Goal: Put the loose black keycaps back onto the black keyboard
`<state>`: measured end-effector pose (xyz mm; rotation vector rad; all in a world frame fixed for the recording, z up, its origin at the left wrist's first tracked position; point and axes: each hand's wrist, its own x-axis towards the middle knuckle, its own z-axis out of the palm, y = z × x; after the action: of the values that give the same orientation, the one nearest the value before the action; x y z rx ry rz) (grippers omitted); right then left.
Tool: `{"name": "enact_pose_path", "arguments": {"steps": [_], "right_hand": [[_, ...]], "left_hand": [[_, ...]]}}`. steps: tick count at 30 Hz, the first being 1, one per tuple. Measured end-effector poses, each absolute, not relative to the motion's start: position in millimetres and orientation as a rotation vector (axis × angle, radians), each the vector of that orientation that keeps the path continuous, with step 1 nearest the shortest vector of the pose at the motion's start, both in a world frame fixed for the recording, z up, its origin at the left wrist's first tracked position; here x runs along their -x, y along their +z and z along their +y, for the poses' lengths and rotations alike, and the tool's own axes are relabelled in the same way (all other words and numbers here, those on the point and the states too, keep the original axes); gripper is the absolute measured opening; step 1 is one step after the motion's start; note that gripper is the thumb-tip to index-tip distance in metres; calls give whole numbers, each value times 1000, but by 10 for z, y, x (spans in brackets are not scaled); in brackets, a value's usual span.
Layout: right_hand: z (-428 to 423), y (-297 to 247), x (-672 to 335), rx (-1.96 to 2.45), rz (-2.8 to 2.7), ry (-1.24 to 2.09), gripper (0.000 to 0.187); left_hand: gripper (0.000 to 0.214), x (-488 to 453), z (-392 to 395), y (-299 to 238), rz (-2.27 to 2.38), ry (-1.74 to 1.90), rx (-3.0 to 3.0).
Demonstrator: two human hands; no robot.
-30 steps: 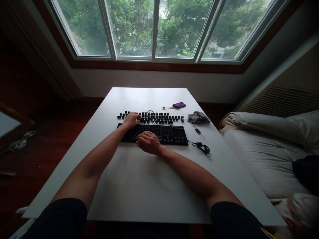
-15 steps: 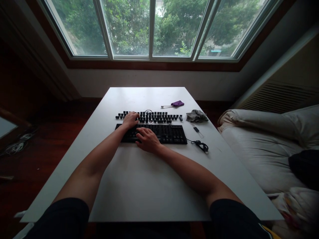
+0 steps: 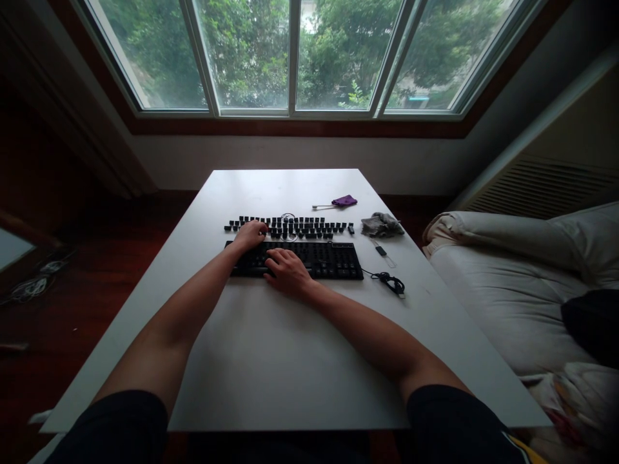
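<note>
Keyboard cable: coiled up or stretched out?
Coiled: most of the cable lies looped in a bundle on the table, right of the keyboard.

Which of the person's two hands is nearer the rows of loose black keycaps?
The left hand: it is right by the keycaps, while the right hand is over the keyboard.
</note>
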<state>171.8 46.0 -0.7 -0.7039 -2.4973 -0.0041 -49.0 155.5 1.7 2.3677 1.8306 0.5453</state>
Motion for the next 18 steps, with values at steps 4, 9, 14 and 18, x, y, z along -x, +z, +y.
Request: {"name": "enact_pose_path", "arguments": {"steps": [4, 9, 14, 18], "right_hand": [[470, -22, -1711, 726, -2488, -52, 21], [486, -24, -1726, 847, -2388, -27, 15], [545, 8, -1749, 1051, -2208, 55, 12], [557, 35, -1738, 1086, -2154, 127, 11]], "left_hand": [[25, 542, 1508, 35, 1776, 677, -2328], [30, 521, 1246, 106, 1619, 949, -2253], [26, 453, 869, 175, 1456, 1058, -2170], [27, 415, 672, 178, 1433, 1118, -2147]]}}
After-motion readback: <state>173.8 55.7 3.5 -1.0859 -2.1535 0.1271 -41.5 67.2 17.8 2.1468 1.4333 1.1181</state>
